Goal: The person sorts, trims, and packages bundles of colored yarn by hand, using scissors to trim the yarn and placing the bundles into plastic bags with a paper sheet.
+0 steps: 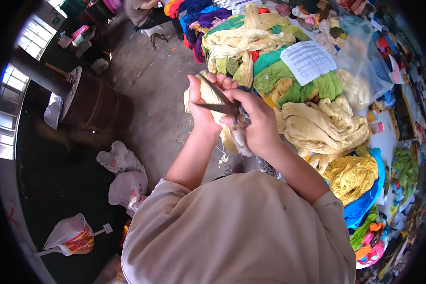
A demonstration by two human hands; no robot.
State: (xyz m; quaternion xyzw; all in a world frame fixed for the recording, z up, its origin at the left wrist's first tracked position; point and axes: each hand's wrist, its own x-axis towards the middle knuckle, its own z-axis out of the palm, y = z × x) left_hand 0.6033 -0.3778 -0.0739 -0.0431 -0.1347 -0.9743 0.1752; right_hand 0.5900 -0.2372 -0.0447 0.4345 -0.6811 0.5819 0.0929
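Observation:
In front of my chest, my left hand [205, 119] cups a skein of cream yarn [208, 90], its fingers curled around the far side and the thumb pointing up. Yarn ends hang below the palm. My right hand [261, 124] grips a pair of dark metal scissors [220, 108], whose blades are spread apart across the cream yarn. The scissor handles are mostly covered by my right fingers. Something whitish, like a cloth wrapping [240, 141], shows under that hand.
Skeins of cream yarn [317, 125], green yarn [274, 78] and yellow yarn [352, 177] heap the table at right. A printed sheet [308, 61] and clear plastic bag [364, 61] lie there. A rusty barrel [97, 104] and white sacks [128, 182] stand left. Another person [139, 12] sits beyond.

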